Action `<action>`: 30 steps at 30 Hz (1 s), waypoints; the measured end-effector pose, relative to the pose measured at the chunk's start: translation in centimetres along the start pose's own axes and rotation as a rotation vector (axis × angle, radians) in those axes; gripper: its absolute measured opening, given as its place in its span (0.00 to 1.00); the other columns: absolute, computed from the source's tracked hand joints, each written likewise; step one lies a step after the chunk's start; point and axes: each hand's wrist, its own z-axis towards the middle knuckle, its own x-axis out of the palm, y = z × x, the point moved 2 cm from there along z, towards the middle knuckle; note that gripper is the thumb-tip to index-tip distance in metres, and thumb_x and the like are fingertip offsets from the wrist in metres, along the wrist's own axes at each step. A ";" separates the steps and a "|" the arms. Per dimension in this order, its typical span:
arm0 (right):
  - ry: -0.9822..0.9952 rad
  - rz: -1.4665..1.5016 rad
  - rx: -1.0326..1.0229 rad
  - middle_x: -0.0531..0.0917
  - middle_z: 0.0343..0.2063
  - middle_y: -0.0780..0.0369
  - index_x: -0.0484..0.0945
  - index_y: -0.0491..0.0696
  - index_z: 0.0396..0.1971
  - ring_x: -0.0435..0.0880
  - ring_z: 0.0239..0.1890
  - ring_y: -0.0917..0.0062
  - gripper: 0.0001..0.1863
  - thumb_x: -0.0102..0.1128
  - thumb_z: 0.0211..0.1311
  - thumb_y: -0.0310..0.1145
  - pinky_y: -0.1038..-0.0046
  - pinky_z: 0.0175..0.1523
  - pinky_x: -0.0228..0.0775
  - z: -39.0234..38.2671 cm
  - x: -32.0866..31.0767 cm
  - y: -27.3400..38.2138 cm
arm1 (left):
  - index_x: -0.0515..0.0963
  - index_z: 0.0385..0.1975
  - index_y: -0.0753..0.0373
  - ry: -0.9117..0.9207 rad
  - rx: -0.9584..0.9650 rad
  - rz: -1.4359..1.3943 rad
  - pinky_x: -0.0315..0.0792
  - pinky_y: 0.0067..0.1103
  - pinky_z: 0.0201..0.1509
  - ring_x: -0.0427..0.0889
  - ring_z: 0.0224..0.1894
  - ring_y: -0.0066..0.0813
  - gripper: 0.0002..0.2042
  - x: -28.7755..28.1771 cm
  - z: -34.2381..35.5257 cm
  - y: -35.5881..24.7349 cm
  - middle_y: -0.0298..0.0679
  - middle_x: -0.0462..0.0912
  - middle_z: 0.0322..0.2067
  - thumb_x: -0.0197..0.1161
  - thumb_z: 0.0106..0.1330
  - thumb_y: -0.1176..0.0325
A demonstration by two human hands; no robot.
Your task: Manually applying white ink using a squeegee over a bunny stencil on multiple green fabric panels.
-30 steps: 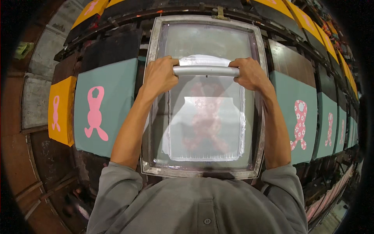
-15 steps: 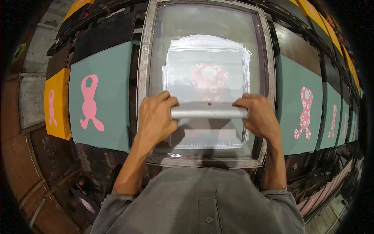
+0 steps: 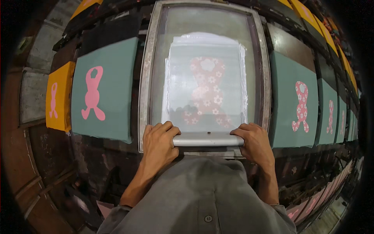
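Observation:
Both my hands grip a silver squeegee (image 3: 208, 139) near the lower end of a framed printing screen (image 3: 147, 78). My left hand (image 3: 159, 142) is closed around its left end, and my right hand (image 3: 255, 142) around its right end. White ink (image 3: 206, 39) forms a band at the top of the mesh and thin lines down its sides. Through the mesh shows a pink figure (image 3: 206, 84) with white flowers on a green fabric piece. The squeegee's lower edge is hidden under its handle.
Left of the screen lies a green fabric piece (image 3: 120, 89) with a plain pink figure, then a yellow piece (image 3: 64, 78). To the right, several green pieces (image 3: 284, 93) carry pink flowered figures. More yellow pieces (image 3: 327, 35) lie at the far right.
Both hands have drawn the squeegee toward me, down to the screen's near end. The mesh behind it has lost most of its white, and the whole flowered figure now shows through.

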 end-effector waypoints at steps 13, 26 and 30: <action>-0.230 -0.180 -0.046 0.87 0.38 0.51 0.86 0.47 0.41 0.85 0.43 0.53 0.20 0.65 0.41 0.24 0.58 0.51 0.77 21.8 -8.0 -9.1 | 0.85 0.38 0.63 -0.165 0.066 0.101 0.75 0.41 0.51 0.81 0.45 0.55 0.15 -4.0 23.8 5.7 0.49 0.84 0.39 0.62 0.48 0.73; -0.078 -0.025 -0.002 0.86 0.35 0.55 0.86 0.44 0.37 0.84 0.38 0.54 0.17 0.67 0.42 0.19 0.61 0.45 0.76 17.5 -6.5 -7.3 | 0.82 0.30 0.64 -0.115 0.021 0.034 0.72 0.40 0.42 0.79 0.38 0.54 0.10 -2.4 19.0 4.8 0.46 0.79 0.31 0.59 0.46 0.76; -0.045 0.034 -0.002 0.85 0.33 0.55 0.86 0.44 0.36 0.84 0.37 0.54 0.19 0.65 0.39 0.15 0.60 0.44 0.76 14.0 -4.8 -5.4 | 0.82 0.29 0.66 -0.063 0.009 -0.004 0.72 0.39 0.40 0.78 0.37 0.54 0.12 -2.0 14.8 4.0 0.46 0.77 0.29 0.59 0.42 0.77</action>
